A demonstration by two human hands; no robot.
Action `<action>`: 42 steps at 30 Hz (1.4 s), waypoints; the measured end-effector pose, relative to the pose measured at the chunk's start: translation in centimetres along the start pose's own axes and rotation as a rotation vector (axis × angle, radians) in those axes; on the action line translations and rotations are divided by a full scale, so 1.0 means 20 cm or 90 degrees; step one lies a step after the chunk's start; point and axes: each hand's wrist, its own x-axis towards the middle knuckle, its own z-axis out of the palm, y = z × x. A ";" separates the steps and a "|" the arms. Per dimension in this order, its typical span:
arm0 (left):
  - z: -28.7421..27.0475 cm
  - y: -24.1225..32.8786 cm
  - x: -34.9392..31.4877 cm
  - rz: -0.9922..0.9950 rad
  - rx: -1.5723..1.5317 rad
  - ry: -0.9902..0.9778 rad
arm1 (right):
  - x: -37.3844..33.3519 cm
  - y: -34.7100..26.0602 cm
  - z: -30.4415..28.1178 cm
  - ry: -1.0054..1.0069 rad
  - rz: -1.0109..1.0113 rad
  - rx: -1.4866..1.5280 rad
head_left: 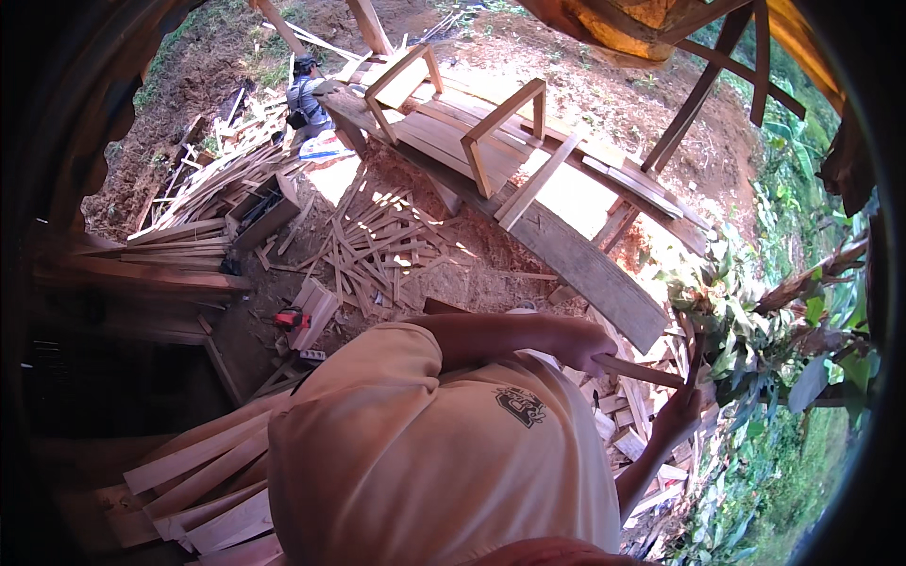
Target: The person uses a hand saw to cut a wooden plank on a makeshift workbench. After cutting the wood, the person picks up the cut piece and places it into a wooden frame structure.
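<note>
My left hand [583, 345] is closed around one end of a narrow wooden strip [642, 372], out to the right of my body. At the strip's other end is my right hand [678, 411], its fingers curled. A thin dark upright piece [696, 357] rises just above that hand; I cannot make out what it is, nor whether the hand grips it or the strip. Just beyond my hands lies the near end of a long, weathered plank workbench [623, 302].
Two wooden frames [505, 118] and loose boards [444, 141] rest on the bench. Scrap strips [377, 245] cover the ground, with a red tool [291, 319] nearby. Boards [212, 472] are stacked at lower left. A person [307, 99] sits at the far left; plants [755, 330] grow at right.
</note>
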 end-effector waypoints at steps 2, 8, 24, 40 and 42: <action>-0.02 -0.01 -0.03 -0.020 0.008 0.010 | 0.03 -0.04 0.00 -0.033 -0.023 -0.039; -0.10 -0.17 -0.12 -0.004 0.016 -0.004 | 0.06 -0.10 0.07 -0.163 -0.152 -0.085; -0.66 -0.90 -0.35 0.045 -0.043 -0.016 | 0.09 -1.04 0.68 -0.013 0.038 -0.253; -0.83 -1.09 -0.35 0.107 -0.181 -0.038 | 0.16 -1.37 0.73 0.144 0.037 -0.194; -0.87 -1.08 -0.35 0.076 -0.168 -0.040 | 0.20 -1.34 0.78 0.181 0.021 -0.158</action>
